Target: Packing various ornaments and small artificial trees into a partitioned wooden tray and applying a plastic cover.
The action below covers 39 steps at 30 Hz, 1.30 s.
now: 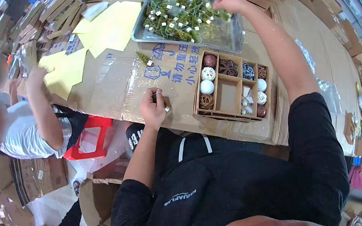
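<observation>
Broadly, a cardboard-covered table carries a metal tray whose long axis runs left to right, tipped down slightly toward the right; green sprigs with small white tags fill it in a loose tangle. Just below it lies a compartmented cardboard box, its long side roughly parallel to the tray, holding woven and plain decorative balls in white, brown and dark red around a bare middle cell. At the tray's upper right rim, the right hand is closed over the sprigs; what it grips is hidden. On the cardboard left of the box, the left hand is curled narrow around a small dark item, too small to identify. A lone green sprig lies above it.
</observation>
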Each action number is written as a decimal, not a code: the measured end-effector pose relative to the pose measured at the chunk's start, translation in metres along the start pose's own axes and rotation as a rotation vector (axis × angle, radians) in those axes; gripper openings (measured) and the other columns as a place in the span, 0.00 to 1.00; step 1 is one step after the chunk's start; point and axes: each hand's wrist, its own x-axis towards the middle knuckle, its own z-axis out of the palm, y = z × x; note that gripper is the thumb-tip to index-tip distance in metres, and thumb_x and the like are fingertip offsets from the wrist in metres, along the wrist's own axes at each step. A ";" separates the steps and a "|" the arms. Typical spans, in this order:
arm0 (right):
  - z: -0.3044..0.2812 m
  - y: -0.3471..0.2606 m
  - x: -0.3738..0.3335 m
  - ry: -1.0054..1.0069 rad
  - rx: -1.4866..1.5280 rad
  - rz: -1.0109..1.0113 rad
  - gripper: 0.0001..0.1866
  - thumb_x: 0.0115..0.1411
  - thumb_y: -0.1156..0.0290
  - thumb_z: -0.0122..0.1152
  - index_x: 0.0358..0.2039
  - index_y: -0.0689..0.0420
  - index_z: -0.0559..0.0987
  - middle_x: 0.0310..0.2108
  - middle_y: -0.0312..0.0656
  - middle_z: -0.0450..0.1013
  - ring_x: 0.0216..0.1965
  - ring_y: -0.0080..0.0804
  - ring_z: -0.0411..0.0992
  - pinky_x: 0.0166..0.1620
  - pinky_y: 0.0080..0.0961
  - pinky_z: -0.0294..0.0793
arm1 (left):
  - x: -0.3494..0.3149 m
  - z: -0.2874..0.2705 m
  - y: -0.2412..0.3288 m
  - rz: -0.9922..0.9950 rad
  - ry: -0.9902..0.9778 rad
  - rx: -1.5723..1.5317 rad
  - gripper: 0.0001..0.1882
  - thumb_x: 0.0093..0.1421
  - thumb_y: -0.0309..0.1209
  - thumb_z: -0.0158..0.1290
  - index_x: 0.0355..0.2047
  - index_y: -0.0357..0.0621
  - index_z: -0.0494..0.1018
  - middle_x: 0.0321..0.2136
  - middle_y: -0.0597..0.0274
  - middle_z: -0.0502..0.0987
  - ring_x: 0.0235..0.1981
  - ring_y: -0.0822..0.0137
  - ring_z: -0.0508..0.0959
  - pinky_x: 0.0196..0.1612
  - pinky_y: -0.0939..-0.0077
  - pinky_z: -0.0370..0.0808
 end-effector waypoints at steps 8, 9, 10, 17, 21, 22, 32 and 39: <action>0.004 -0.019 -0.029 0.064 -0.192 -0.071 0.13 0.49 0.74 0.59 0.38 0.56 0.80 0.27 0.44 0.77 0.32 0.36 0.77 0.37 0.34 0.74 | -0.002 0.000 -0.027 -0.002 -0.018 -0.143 0.07 0.69 0.28 0.48 0.35 0.36 0.70 0.20 0.66 0.72 0.19 0.77 0.72 0.24 0.80 0.69; 0.000 -0.026 -0.029 0.005 -0.082 -0.039 0.12 0.49 0.75 0.58 0.37 0.55 0.80 0.29 0.46 0.77 0.35 0.40 0.77 0.38 0.37 0.75 | -0.002 -0.001 -0.032 -0.004 -0.015 -0.142 0.07 0.69 0.28 0.48 0.35 0.36 0.70 0.20 0.66 0.72 0.19 0.77 0.72 0.24 0.80 0.69; 0.001 -0.026 -0.035 0.005 -0.083 -0.036 0.12 0.49 0.75 0.58 0.37 0.55 0.80 0.29 0.46 0.77 0.35 0.40 0.77 0.38 0.37 0.75 | 0.000 -0.001 -0.026 -0.018 -0.002 -0.104 0.05 0.66 0.28 0.49 0.36 0.38 0.71 0.20 0.61 0.74 0.21 0.71 0.75 0.26 0.76 0.71; 0.011 -0.013 -0.049 0.194 -0.433 -0.031 0.13 0.53 0.65 0.60 0.39 0.51 0.82 0.38 0.48 0.78 0.42 0.48 0.76 0.46 0.41 0.75 | -0.003 0.000 -0.025 0.054 0.028 -0.065 0.06 0.68 0.27 0.48 0.35 0.38 0.70 0.17 0.69 0.70 0.18 0.79 0.69 0.22 0.80 0.67; 0.011 0.017 -0.045 0.113 -0.171 -0.004 0.15 0.55 0.59 0.61 0.37 0.54 0.84 0.33 0.46 0.80 0.34 0.42 0.78 0.40 0.38 0.76 | 0.001 0.004 -0.021 0.038 0.001 -0.094 0.06 0.68 0.27 0.48 0.35 0.37 0.70 0.18 0.70 0.70 0.18 0.78 0.69 0.22 0.80 0.66; 0.013 0.011 -0.044 0.108 -0.167 -0.009 0.15 0.55 0.59 0.61 0.37 0.54 0.84 0.33 0.46 0.80 0.34 0.42 0.78 0.40 0.38 0.76 | 0.001 0.000 -0.028 -0.002 -0.009 -0.097 0.05 0.67 0.27 0.49 0.36 0.38 0.72 0.20 0.65 0.73 0.20 0.76 0.73 0.25 0.78 0.69; 0.008 -0.087 -0.090 0.294 0.124 -0.039 0.16 0.59 0.57 0.57 0.40 0.55 0.83 0.34 0.44 0.80 0.36 0.42 0.79 0.41 0.34 0.76 | 0.078 -0.012 0.111 -0.099 -0.173 -0.263 0.17 0.69 0.37 0.47 0.39 0.33 0.77 0.21 0.66 0.74 0.23 0.78 0.70 0.28 0.81 0.68; 0.016 -0.147 -0.123 0.331 0.460 -0.025 0.17 0.63 0.60 0.59 0.41 0.63 0.79 0.28 0.45 0.80 0.28 0.28 0.77 0.34 0.26 0.73 | 0.112 0.030 0.210 0.051 -0.321 -0.059 0.29 0.59 0.50 0.60 0.37 0.27 0.77 0.21 0.57 0.76 0.23 0.69 0.73 0.29 0.70 0.71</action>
